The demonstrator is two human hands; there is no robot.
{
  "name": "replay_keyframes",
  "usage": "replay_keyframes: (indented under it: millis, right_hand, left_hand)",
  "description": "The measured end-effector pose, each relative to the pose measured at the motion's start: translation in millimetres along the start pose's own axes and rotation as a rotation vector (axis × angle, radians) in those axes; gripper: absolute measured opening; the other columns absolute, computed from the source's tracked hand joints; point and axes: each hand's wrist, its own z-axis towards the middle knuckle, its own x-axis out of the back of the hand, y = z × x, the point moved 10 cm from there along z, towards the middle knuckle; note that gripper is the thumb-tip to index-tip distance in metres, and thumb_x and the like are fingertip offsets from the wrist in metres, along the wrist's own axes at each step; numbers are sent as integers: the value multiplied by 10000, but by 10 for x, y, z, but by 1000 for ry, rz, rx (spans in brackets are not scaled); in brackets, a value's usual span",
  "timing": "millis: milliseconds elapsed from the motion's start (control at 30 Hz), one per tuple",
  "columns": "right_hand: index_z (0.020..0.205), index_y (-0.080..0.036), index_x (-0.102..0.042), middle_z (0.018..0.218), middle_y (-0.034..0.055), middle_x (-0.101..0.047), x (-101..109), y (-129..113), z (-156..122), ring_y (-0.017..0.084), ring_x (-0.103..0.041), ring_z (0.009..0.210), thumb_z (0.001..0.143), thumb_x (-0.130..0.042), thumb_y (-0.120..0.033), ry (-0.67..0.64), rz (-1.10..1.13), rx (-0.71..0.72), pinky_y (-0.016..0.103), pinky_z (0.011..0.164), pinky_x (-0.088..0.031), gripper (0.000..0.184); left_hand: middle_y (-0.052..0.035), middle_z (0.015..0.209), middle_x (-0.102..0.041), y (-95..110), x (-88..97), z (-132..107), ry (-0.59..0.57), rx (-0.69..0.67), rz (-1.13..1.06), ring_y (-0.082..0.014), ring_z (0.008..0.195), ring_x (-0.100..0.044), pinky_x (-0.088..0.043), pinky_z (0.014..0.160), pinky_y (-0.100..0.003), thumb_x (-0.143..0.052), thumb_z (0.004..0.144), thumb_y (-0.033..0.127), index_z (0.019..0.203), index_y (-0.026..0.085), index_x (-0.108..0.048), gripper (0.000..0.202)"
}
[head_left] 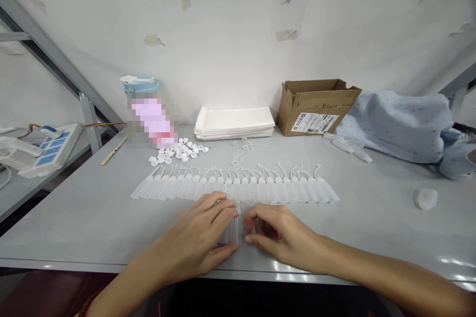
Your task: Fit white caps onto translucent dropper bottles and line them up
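Observation:
My left hand [197,237] is curled around a small clear plastic tube [233,230] at the near edge of the grey table [92,228]. My right hand [278,235] pinches the same tube from the right side, fingers bent. Just beyond both hands lies a long row of clear tubes [238,189] with thin white loops at their tops. A heap of small white caps [178,151] lies further back on the left. Loose white strings [243,151] lie behind the row.
A stack of white sheets [235,123] and an open cardboard box [316,105] stand at the wall. A bottle with a blue lid [143,104] is at back left, a light blue cloth [405,124] at right. A single tube [426,198] lies right; a power strip [52,146] on the left bench.

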Motion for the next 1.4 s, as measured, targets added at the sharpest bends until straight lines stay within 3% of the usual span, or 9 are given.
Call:
replay_keyframes:
  millis: [167, 300, 667, 1067, 1233, 1400]
  right_hand:
    - [1046, -156, -570, 939, 51, -589, -51, -111, -21, 128, -546, 740, 868, -548, -209, -42, -143, 122, 253, 676, -459, 186]
    - [1087, -148, -561, 983, 69, -592, -89, -112, -23, 145, -563, 784, 879, -538, -219, -65, -187, 135, 264, 694, -468, 222]
    - [1077, -159, -567, 960, 73, -605, -74, -116, -20, 153, -565, 766, 873, -545, -230, -70, -180, 107, 273, 681, -471, 218]
    - [1051, -149, -582, 911, 60, -623, -28, -92, -12, 147, -565, 747, 868, -552, -226, -77, -174, 85, 260, 683, -459, 201]
    - [967, -151, -590, 868, 46, -626, 41, -85, 5, 134, -553, 711, 865, -544, -208, -70, -187, 88, 251, 656, -443, 125]
    - [835, -162, -598, 723, 11, -606, 157, -138, 7, 109, -524, 625, 873, -516, -187, -53, -192, 119, 226, 589, -412, 94]
  left_hand:
    - [-83, 1066, -603, 10, 3, 22, -13, 5, 20, -260, 1083, -485, -465, 894, -408, -611, 825, 256, 1081, 157, -521, 289]
    - [-92, 1102, -588, 21, 6, 7, -19, 13, 36, -265, 1103, -474, -454, 912, -421, -609, 826, 253, 1054, 155, -524, 262]
    - [-75, 1055, -581, -44, 65, -75, 44, 46, 40, -246, 1028, -501, -477, 853, -392, -605, 834, 275, 972, 183, -500, 196]
    - [-69, 1064, -551, -112, 42, -146, 40, 81, 13, -246, 1036, -480, -464, 863, -389, -679, 791, 282, 1018, 194, -457, 329]
    - [-54, 935, -555, -212, 103, -305, 106, 119, 53, -224, 909, -503, -463, 740, -333, -705, 753, 415, 912, 185, -481, 359]
    - [-13, 782, -526, -351, 81, -519, 150, 207, 89, -182, 763, -490, -422, 624, -286, -699, 752, 439, 759, 186, -470, 341]
